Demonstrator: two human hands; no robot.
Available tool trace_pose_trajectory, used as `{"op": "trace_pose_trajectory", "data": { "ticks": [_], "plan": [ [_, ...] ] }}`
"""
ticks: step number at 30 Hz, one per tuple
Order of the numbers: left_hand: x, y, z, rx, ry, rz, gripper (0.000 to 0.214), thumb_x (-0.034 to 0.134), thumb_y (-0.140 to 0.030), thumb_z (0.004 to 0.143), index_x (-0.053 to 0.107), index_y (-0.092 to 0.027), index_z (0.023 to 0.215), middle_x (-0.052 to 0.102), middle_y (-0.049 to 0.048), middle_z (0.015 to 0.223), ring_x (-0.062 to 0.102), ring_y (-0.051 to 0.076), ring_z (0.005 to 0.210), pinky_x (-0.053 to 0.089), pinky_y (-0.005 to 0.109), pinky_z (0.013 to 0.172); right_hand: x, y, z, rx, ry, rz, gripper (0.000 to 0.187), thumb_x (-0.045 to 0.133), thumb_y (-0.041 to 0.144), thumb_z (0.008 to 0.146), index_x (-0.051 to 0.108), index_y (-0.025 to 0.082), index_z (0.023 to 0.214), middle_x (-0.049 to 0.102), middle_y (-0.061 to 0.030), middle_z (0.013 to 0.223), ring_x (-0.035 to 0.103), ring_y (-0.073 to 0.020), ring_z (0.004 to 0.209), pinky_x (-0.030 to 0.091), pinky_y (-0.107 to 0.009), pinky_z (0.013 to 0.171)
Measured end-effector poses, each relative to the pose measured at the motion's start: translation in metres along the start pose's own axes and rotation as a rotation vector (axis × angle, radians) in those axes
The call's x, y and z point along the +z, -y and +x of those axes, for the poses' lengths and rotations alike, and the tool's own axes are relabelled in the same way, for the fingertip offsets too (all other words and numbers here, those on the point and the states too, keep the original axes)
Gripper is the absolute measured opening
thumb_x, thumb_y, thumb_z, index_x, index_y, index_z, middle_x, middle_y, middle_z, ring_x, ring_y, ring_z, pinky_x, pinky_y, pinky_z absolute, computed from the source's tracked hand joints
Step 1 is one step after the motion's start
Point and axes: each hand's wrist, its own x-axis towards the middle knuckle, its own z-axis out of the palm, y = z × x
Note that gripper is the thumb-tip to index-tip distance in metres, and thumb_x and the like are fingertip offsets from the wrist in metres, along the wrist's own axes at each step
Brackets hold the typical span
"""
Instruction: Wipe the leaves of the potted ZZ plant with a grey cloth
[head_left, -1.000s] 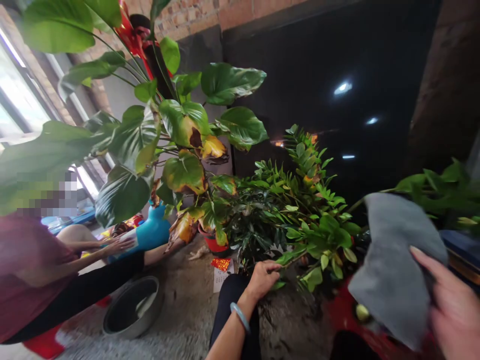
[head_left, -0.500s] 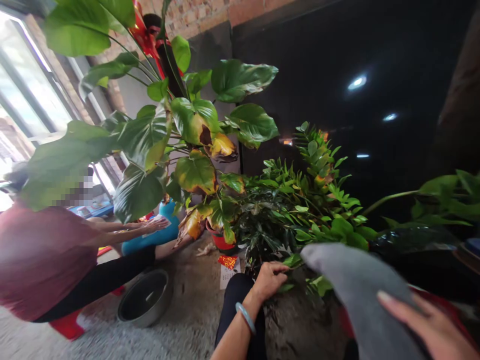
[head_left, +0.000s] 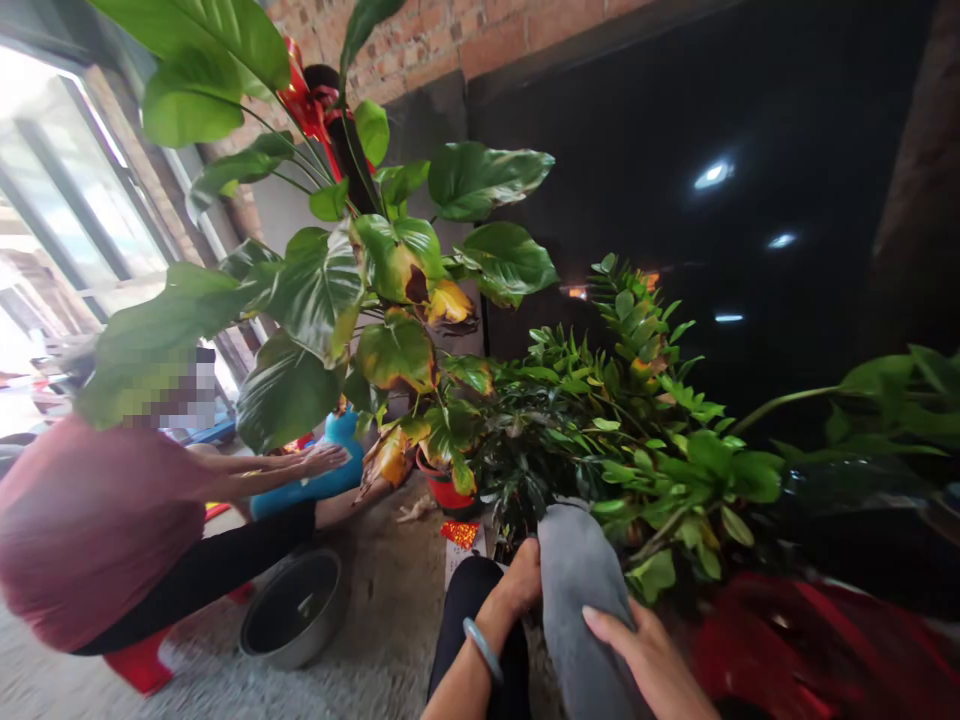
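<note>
A grey cloth [head_left: 581, 590] hangs over the low foliage in front of my knees. My right hand [head_left: 637, 650] grips its right side, thumb lying on top and the other fingers behind it. At the cloth's left edge is my left hand [head_left: 521, 580], curled, with a pale bangle on its wrist. The cloth covers its fingertips and whatever they hold. Around both hands grow the glossy green leaves [head_left: 652, 470] of a low potted plant. Left of it stands a tall plant with broad leaves [head_left: 397, 350], some of them yellow and brown at the edges.
To the left, a person in a pink shirt [head_left: 112, 510] sits on a red stool [head_left: 142, 660], hands against a blue rounded object [head_left: 300, 490]. A grey basin [head_left: 292, 610] stands on the floor between us. Red plastic [head_left: 810, 640] lies at right; a dark panel [head_left: 637, 170] stands behind.
My right hand has brought the grey cloth left, up against my left hand. The leaf that my left hand pinched is now hidden behind the cloth. The red plastic at right has come into view.
</note>
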Motion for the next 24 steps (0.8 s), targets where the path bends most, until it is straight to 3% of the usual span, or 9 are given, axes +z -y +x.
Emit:
{"op": "trace_pose_trajectory", "data": {
  "ticks": [2,4,7,10,13,15,19,21,24],
  "plan": [
    [-0.004,0.002,-0.009,-0.021,-0.049,-0.068,0.032,0.073,-0.045,0.068,0.073,-0.013,0.069,0.069,0.0051,0.072,0.061,0.022,0.079,0.052,0.031,0.073,-0.001,-0.001,0.004,-0.003,-0.003,0.005,0.043,0.072,0.051,0.055,0.075,0.020,0.085,0.080,-0.0086,0.091,0.069,-0.0365,0.104,0.053,-0.040,0.084],
    [-0.001,0.004,-0.023,-0.092,-0.078,-0.287,0.050,0.067,-0.058,0.070,0.076,-0.014,0.092,0.073,0.0080,0.087,0.064,0.023,0.086,0.052,0.033,0.077,-0.003,0.004,0.010,-0.005,-0.047,-0.023,0.046,0.072,0.054,0.051,0.075,0.020,0.082,0.079,-0.0091,0.092,0.069,-0.0370,0.104,0.053,-0.040,0.084],
    [0.016,0.003,-0.045,-0.192,-0.056,-0.650,0.068,0.076,-0.062,0.061,0.071,-0.019,0.114,0.075,0.0091,0.100,0.067,0.025,0.093,0.051,0.034,0.084,0.001,0.012,0.016,-0.052,-0.095,-0.098,0.046,0.070,0.055,0.048,0.073,0.021,0.078,0.079,-0.0107,0.086,0.069,-0.0381,0.100,0.053,-0.041,0.085],
    [0.034,-0.004,-0.057,-0.214,-0.102,-0.812,0.060,0.086,-0.050,0.053,0.073,-0.019,0.102,0.075,0.0068,0.089,0.068,0.026,0.088,0.050,0.036,0.086,0.009,0.008,0.015,-0.136,-0.014,-0.153,0.052,0.065,0.053,0.049,0.074,0.020,0.088,0.079,-0.0128,0.096,0.067,-0.0383,0.106,0.052,-0.041,0.091],
    [0.041,-0.013,-0.056,-0.296,-0.168,-0.908,0.049,0.090,-0.038,0.044,0.073,-0.016,0.085,0.072,0.0051,0.073,0.066,0.025,0.074,0.050,0.038,0.082,0.005,-0.009,0.015,-0.146,0.043,-0.178,0.065,0.066,0.052,0.052,0.073,0.017,0.107,0.075,-0.0142,0.114,0.063,-0.0380,0.116,0.049,-0.041,0.096],
    [0.036,-0.020,-0.054,-0.331,-0.172,-0.906,0.045,0.088,-0.030,0.040,0.071,-0.017,0.080,0.070,0.0042,0.069,0.064,0.023,0.068,0.049,0.037,0.077,-0.008,-0.022,0.018,-0.136,0.045,-0.164,0.068,0.069,0.052,0.055,0.072,0.017,0.113,0.072,-0.0133,0.121,0.059,-0.0374,0.122,0.048,-0.043,0.099],
    [0.014,-0.035,-0.056,-0.354,-0.181,-0.806,0.052,0.083,-0.023,0.040,0.066,-0.021,0.088,0.067,0.0011,0.067,0.059,0.021,0.060,0.046,0.035,0.066,-0.052,-0.039,0.035,-0.080,0.057,-0.100,0.053,0.073,0.061,0.057,0.077,0.023,0.093,0.077,-0.0101,0.108,0.064,-0.0383,0.113,0.051,-0.046,0.091],
    [0.000,-0.043,-0.059,-0.319,-0.208,-0.763,0.054,0.083,-0.026,0.043,0.064,-0.022,0.093,0.067,-0.0002,0.067,0.058,0.020,0.057,0.045,0.034,0.063,-0.071,-0.040,0.046,-0.009,-0.047,-0.002,0.047,0.073,0.062,0.056,0.076,0.025,0.084,0.079,-0.0094,0.097,0.069,-0.0375,0.102,0.055,-0.044,0.076],
    [-0.018,-0.052,-0.060,-0.265,-0.216,-0.726,0.051,0.084,-0.031,0.047,0.063,-0.024,0.093,0.066,-0.0015,0.067,0.057,0.017,0.054,0.045,0.032,0.060,-0.086,-0.035,0.061,0.049,-0.249,0.203,0.037,0.080,0.049,0.051,0.071,0.026,0.079,0.079,-0.0066,0.080,0.073,-0.0321,0.085,0.053,-0.037,0.060]
  ]
}}
